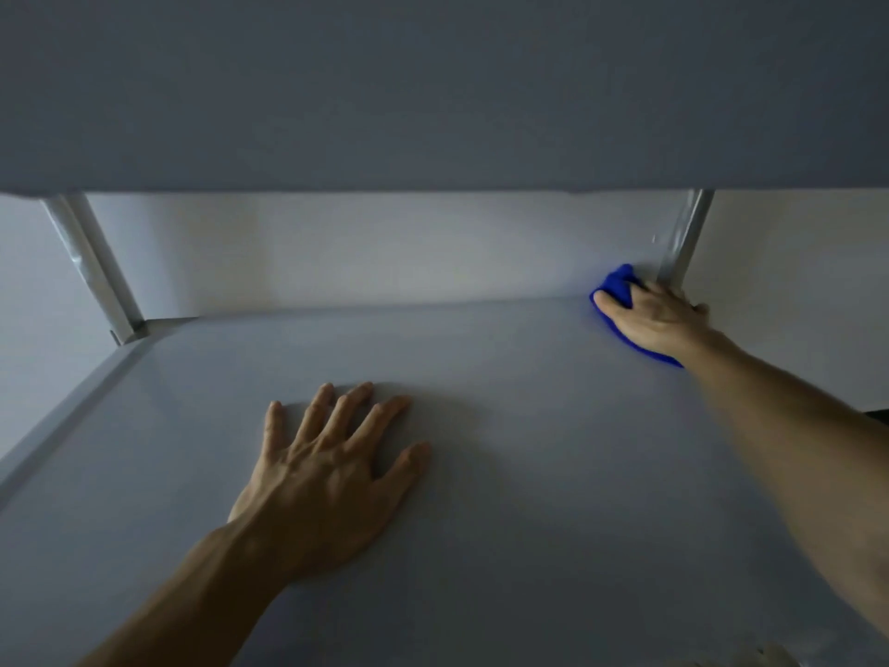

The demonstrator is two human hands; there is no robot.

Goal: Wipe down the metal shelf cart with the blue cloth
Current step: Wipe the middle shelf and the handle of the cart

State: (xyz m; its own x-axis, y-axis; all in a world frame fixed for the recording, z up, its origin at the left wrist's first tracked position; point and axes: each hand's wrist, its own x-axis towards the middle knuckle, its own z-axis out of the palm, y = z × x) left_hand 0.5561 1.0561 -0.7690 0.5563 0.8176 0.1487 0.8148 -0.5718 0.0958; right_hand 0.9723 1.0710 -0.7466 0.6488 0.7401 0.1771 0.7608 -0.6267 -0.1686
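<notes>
Head view. The right hand [652, 317] presses the blue cloth [618, 286] onto the shelf [529, 450] of the metal shelf cart, in the far right corner beside the rear upright [685, 238]. Its fingers lie over the bunched cloth; whether they curl round it cannot be told in this dim light. The left hand [327, 474] rests flat near the shelf's middle, fingers spread, bracing.

Procedure, as judged: keep the palm flat on the cloth, work it into the corner seam, then draw overlapping passes toward the front edge.

Containers: none visible; the shelf carries only the hands and cloth.
</notes>
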